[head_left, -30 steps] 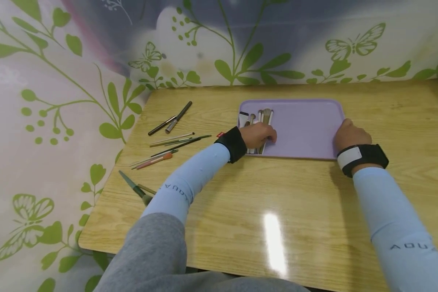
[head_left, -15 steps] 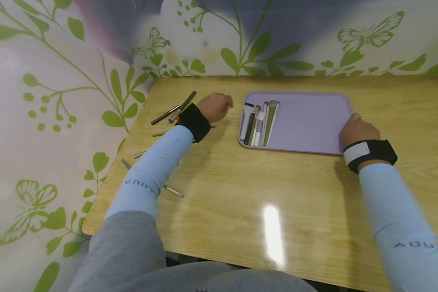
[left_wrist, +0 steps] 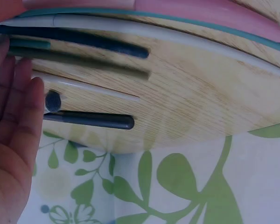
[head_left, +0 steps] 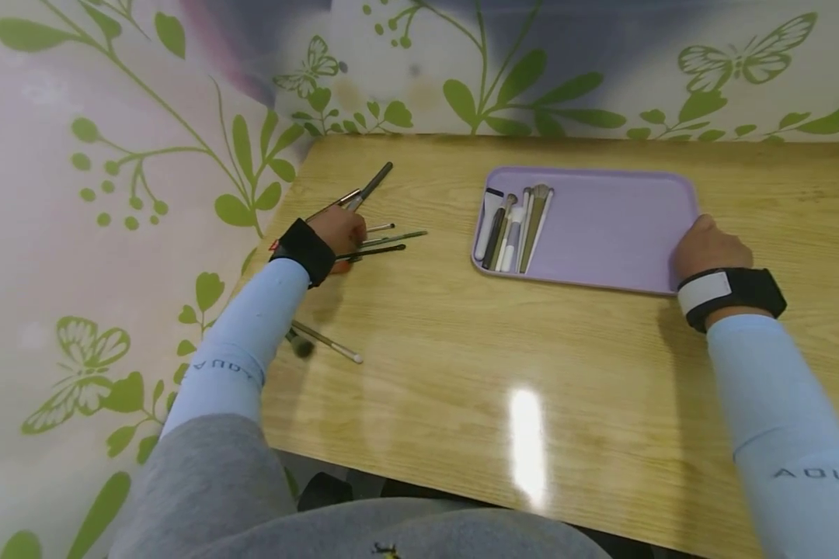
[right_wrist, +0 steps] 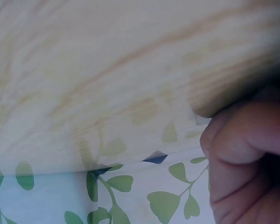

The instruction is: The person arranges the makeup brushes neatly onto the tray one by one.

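Observation:
In the head view, my left hand [head_left: 339, 227] is over a loose group of makeup brushes on the left of the table. The left wrist view shows its fingers [left_wrist: 25, 100] fairly straight beside a dark blue handle [left_wrist: 93, 41] and an olive handle [left_wrist: 95, 63]; I see no brush held firmly. My right hand [head_left: 711, 248] grips the right edge of a lilac tray [head_left: 615, 225], fingers curled in the right wrist view. Several makeup brushes [head_left: 513, 233] lie side by side at the tray's left end.
A pale-tipped brush [head_left: 328, 341] and a fluffy dark brush [head_left: 299, 343] lie nearer the front, partly under the left forearm. Behind the left hand is a dark-handled brush [head_left: 374, 186]. Patterned walls border the wooden table [head_left: 447, 373] at back and left.
My left hand has gone from above the brushes in the tray leftward to the loose brushes on the table. The right hand stays at the tray's edge. The head view has shifted slightly.

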Demonstrator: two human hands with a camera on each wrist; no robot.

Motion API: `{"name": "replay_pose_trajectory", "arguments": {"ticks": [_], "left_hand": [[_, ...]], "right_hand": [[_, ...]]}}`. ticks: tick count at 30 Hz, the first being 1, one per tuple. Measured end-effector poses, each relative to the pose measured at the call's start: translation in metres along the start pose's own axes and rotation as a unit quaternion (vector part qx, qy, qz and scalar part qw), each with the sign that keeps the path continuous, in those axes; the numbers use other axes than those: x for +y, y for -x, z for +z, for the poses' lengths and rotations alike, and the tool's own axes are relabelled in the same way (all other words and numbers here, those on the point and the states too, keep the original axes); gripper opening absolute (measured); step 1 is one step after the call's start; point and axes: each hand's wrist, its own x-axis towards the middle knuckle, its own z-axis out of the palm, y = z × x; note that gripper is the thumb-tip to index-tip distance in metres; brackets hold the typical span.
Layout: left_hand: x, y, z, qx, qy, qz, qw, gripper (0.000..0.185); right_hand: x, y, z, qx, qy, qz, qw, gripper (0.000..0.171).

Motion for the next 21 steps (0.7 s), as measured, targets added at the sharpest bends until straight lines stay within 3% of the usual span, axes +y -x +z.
{"name": "replay_pose_trajectory", "arguments": {"ticks": [3, 10, 13, 15, 18, 19, 21], "left_hand": [[0.004, -0.002, 0.000, 0.009, -0.002, 0.007, 0.9999, 0.016], [0.008, -0.005, 0.001, -0.022, -0.001, -0.028, 0.9994, 0.021], [0.001, -0.010, 0.006, 0.010, 0.012, -0.025, 0.9996, 0.017], [0.000, -0.016, 0.005, 0.050, 0.043, -0.024, 0.9975, 0.015], [0.020, -0.031, -0.010, 0.120, 0.120, -0.038, 0.9848, 0.014], [0.033, -0.037, -0.019, 0.137, 0.161, -0.049, 0.9763, 0.015], [0.067, -0.049, -0.038, 0.158, 0.270, -0.074, 0.9468, 0.018]], "right_hand": [[0.001, 0.000, -0.001, 0.001, 0.002, 0.000, 1.000, 0.026], [-0.003, 0.006, -0.005, 0.000, 0.010, -0.011, 1.000, 0.022], [-0.004, 0.007, -0.005, 0.000, 0.012, -0.011, 1.000, 0.022], [-0.005, 0.007, -0.005, -0.001, 0.011, -0.008, 1.000, 0.022], [-0.006, 0.006, -0.005, -0.002, 0.012, -0.005, 1.000, 0.023], [-0.005, 0.006, -0.005, -0.002, 0.012, -0.003, 1.000, 0.024], [-0.005, 0.006, -0.005, -0.001, 0.011, -0.003, 1.000, 0.024]]}}
